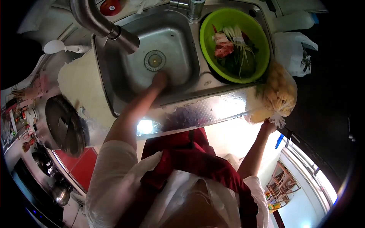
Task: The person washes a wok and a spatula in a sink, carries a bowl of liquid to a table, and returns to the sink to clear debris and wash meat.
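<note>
My left hand (159, 80) reaches down into the steel sink (114, 76) and rests on its bottom just beside the round drain (154, 60). It is blurred, so its fingers cannot be made out. My right hand (268, 126) grips the knotted top of a clear plastic bag of yellowish potatoes (280, 93), which lies at the counter's right end. Between the two, a green bowl (207, 41) sits in the sink's right basin and holds leafy greens, scallions and a piece of raw meat (223, 47).
A thick steel faucet (100, 22) arches over the sink from the upper left. A dark round pan (62, 125) stands on the stove at left, with a white ladle (57, 46) behind it. White plastic bags (292, 49) lie to the right of the bowl. A foil strip (213, 110) lines the counter's front edge.
</note>
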`<action>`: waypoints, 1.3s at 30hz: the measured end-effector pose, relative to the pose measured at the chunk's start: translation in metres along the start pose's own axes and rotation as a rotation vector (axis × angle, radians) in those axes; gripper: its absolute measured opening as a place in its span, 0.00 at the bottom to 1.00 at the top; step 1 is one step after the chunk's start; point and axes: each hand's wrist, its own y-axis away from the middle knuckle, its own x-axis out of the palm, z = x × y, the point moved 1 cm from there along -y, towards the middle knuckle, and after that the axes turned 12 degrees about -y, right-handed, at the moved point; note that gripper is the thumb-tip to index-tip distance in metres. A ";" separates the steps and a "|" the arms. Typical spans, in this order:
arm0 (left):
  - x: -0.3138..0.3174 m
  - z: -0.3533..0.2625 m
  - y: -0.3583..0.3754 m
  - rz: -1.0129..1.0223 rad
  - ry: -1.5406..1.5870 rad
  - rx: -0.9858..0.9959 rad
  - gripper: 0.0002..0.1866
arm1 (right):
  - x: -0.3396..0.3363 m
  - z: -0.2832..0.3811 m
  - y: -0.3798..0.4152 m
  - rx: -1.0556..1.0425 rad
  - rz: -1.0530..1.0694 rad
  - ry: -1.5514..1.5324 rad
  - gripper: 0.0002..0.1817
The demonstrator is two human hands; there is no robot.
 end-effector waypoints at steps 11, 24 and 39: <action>-0.029 0.047 0.006 0.198 0.268 0.233 0.09 | 0.007 0.215 0.168 0.353 0.306 -0.506 0.06; -0.107 0.109 0.136 0.104 1.834 0.009 0.09 | 0.236 0.331 0.346 -0.832 1.815 -0.090 0.12; -0.098 0.075 0.181 -0.175 1.911 -0.089 0.13 | 0.155 0.314 0.317 -1.190 1.465 -0.130 0.15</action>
